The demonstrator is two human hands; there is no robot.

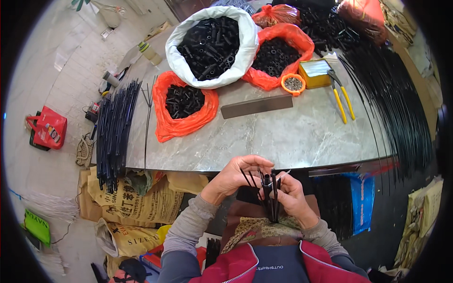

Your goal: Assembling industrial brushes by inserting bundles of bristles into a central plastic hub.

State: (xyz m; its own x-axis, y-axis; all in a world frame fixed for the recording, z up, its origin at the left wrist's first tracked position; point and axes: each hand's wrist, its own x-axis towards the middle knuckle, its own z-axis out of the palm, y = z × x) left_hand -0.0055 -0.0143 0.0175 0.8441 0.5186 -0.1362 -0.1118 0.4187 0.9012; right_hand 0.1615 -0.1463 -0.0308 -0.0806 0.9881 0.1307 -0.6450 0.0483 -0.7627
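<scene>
In front of my chest, just off the table's near edge, is an upright bundle of thin black rods with a short black tube among their upper ends. My left hand curls round the bundle's upper left side, some rods fanning out past its fingers. My right hand is closed on the bundle from the right, its thumb and fingers near the tube. A thin pale strip, possibly wire, shows near the right fingertips; its kind is too small to tell. The bundle's lower end rests towards my patterned apron.
The grey stone-topped table bears a white sack and red bags of black tubes, a dark flat bar, an orange cup of small metal parts, yellow-handled pliers, and black rod piles left and right.
</scene>
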